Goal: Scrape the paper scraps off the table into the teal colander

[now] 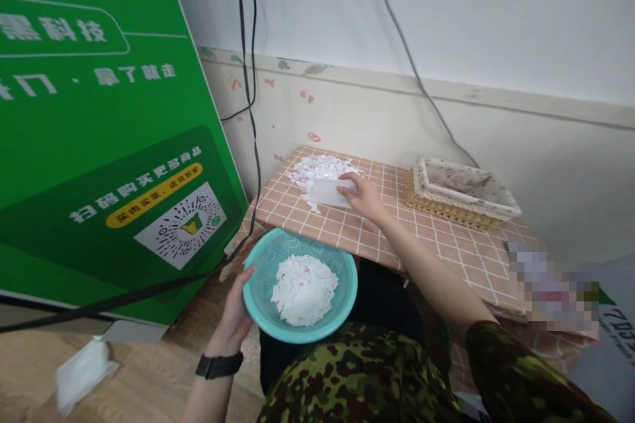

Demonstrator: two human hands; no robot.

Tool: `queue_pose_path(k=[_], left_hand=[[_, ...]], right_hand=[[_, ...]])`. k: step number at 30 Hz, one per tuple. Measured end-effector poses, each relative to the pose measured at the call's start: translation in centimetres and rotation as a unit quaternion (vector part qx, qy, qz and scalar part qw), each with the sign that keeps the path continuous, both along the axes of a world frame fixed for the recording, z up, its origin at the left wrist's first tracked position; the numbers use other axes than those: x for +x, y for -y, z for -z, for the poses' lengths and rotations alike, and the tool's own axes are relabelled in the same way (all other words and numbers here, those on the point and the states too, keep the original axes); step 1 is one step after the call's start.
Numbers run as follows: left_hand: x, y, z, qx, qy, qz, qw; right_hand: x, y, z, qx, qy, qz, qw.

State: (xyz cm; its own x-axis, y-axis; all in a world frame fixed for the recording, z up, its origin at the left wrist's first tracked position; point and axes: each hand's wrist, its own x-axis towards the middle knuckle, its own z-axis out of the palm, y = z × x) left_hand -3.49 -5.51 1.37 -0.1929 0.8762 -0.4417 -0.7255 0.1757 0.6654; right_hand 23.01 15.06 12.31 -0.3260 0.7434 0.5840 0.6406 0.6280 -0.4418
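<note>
Holding a loose mound of white scraps (305, 294) flecked with pink, the round teal mesh basket (348, 291) is just in front of the tabletop (278, 201); 1 plain white card (325, 192) is at the near side of a flat scatter (322, 166) of similar pieces; the left fingers (247, 275) grip the mesh basket's left rim; the right fingers (350, 178) pinch the card's right end; a green panel (99, 139) stands far left; brown with white gridlines, the tabletop carries 1 lined wicker basket (446, 210) at right, near a pale wall (496, 26).
</note>
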Motion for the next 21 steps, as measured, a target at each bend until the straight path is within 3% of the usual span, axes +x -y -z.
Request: queue_pose_path(k=[21], left_hand=[[-0.1, 0.0, 0.2, -0.007, 0.004, -0.001, 1.000]], right_hand=[[0.0, 1.2, -0.9, 0.002, 0.049, -0.026, 0.998]])
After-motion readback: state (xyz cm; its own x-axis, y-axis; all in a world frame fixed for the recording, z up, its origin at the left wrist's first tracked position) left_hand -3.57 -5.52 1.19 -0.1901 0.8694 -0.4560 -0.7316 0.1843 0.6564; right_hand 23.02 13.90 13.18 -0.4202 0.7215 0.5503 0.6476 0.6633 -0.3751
